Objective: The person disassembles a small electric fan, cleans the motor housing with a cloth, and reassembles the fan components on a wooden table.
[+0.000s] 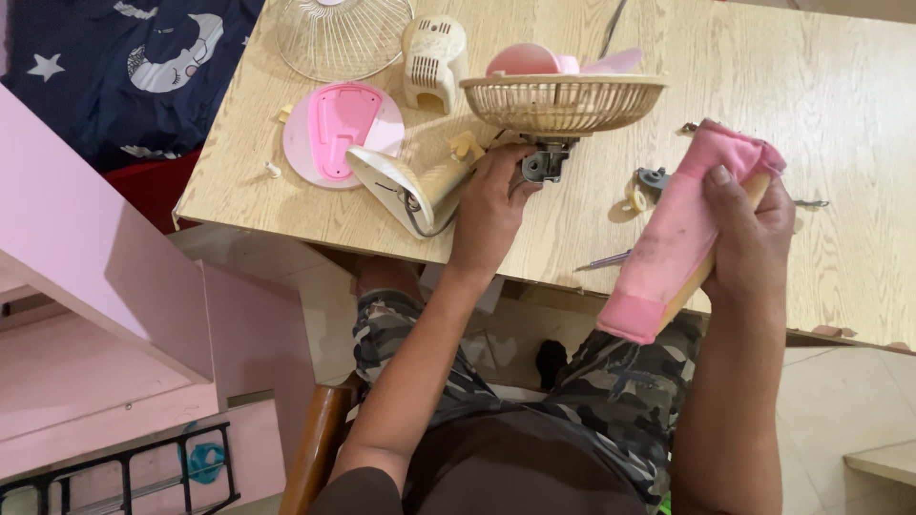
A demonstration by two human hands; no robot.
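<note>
At the near edge of the wooden table, your right hand has its fingers closed around a pink cloth, which wraps a cream-coloured part and hangs past the table edge over your camouflage trousers. Your left hand rests just beyond, fingers curled on the motor neck under the cream fan guard, which holds pink blades. Left of it lie the tilted fan base and a pink round plate. Farther back sit a cream motor cover and a second wire guard.
</note>
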